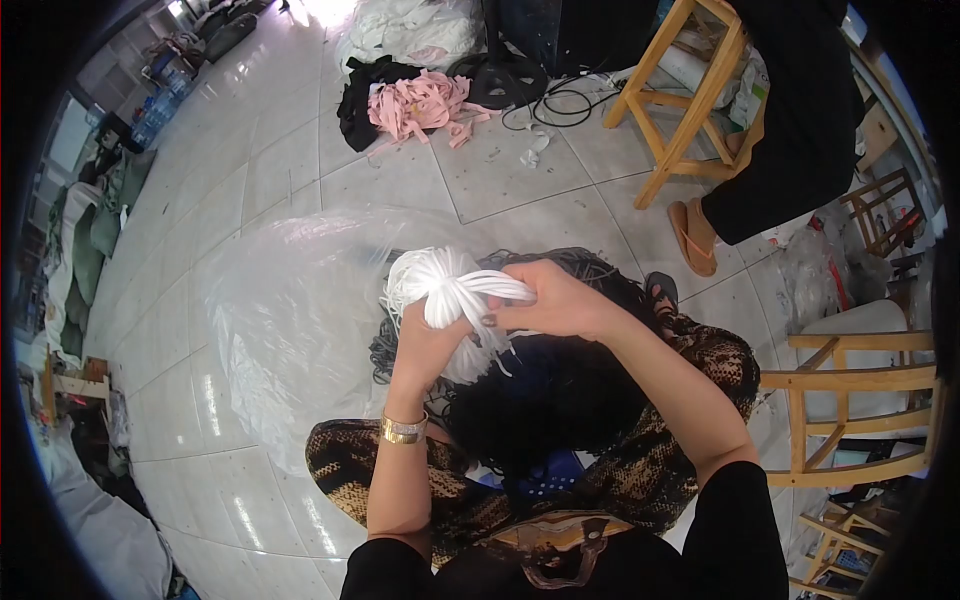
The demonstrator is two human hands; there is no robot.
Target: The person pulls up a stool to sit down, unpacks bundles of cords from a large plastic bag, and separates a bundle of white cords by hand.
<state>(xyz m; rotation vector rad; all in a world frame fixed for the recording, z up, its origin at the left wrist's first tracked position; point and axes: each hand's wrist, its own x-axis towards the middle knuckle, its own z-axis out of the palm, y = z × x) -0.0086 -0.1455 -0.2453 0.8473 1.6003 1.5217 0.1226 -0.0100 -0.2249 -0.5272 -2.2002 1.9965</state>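
Tiled floor (170, 300) bears a clear plastic bag (285, 335), contents indistinct, while left hand (432, 345) and right hand (552, 298) grip white cords (440, 285).

one bundle of thin, smooth white cord (442, 292), many strands, gathered tightly at one bright point, with strands fanning out from it. looped, rounded mass on the left; straighter sheaf running right, pinched between thumb and fingers of the right hand (548, 300). left hand (425, 348) cups the lower side. loose strands hang below, ends uneven. bundle held aloft.
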